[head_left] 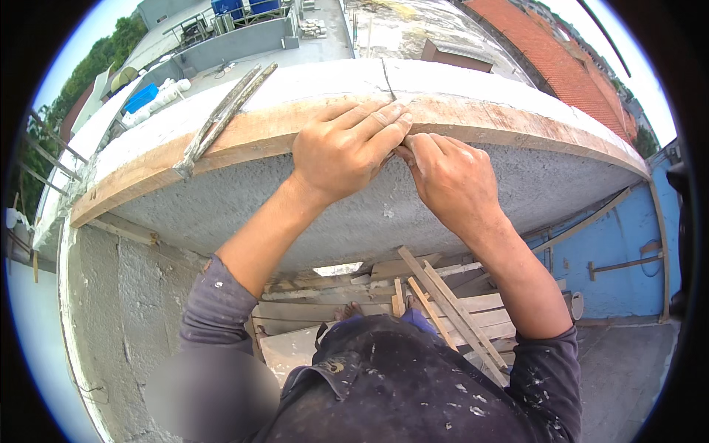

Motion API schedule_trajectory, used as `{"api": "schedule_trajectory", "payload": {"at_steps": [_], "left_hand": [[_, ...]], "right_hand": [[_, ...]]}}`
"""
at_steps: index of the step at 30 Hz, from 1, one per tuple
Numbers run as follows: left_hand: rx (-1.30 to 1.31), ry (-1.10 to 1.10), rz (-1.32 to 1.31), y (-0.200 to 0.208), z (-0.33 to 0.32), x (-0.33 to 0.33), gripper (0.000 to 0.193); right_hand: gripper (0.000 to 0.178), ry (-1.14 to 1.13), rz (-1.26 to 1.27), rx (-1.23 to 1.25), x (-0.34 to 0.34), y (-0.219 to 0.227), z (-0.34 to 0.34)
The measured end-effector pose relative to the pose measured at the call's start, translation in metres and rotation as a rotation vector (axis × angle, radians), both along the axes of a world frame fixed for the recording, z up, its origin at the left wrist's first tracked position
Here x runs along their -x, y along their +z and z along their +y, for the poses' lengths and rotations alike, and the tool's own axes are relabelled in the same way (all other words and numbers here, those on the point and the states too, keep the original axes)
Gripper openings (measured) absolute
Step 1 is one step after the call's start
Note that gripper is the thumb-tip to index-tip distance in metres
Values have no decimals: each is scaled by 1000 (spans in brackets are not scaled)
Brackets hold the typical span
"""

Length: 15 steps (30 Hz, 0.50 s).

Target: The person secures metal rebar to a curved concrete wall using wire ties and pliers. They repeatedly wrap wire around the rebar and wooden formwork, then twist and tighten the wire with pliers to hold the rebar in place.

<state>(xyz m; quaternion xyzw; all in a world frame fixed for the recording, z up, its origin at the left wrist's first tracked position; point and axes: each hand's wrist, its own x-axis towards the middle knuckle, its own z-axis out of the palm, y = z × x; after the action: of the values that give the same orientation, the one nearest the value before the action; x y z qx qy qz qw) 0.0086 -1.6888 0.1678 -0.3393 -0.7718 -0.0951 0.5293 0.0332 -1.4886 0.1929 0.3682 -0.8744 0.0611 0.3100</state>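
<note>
A long wooden board [509, 127] runs along the top edge of a grey plastered wall [384, 207]. My left hand [343, 144] is closed over the board's edge near its middle, fingers pointing right and thumb hidden. Beside it, my right hand [454, 173] is closed in a pinch just below the board, touching the left fingertips. A small dark tip shows by the right thumb; what it belongs to is mostly hidden. From the white wall top, a thin dark wire [386, 77] comes down to the board just above my hands.
Left of my hands, a bent metal bar clamp [229, 111] hooks over the board. Loose timber strips [450, 314] lean near my feet on planks [295, 343]. A blue wall [620, 258] stands at the right. Beyond the wall top lie rooftops [539, 59] and a blue crate [142, 97].
</note>
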Motion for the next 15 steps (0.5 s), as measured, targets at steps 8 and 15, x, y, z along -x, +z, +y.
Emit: {"api": "schedule_trajectory", "payload": {"at_steps": [8, 15], "left_hand": [[107, 70, 4, 9, -7, -2, 13], [54, 186, -25, 6, -2, -1, 23]], "right_hand": [[17, -57, -169, 194, 1, 1, -13], [22, 35, -976, 1321, -15, -29, -34]]}}
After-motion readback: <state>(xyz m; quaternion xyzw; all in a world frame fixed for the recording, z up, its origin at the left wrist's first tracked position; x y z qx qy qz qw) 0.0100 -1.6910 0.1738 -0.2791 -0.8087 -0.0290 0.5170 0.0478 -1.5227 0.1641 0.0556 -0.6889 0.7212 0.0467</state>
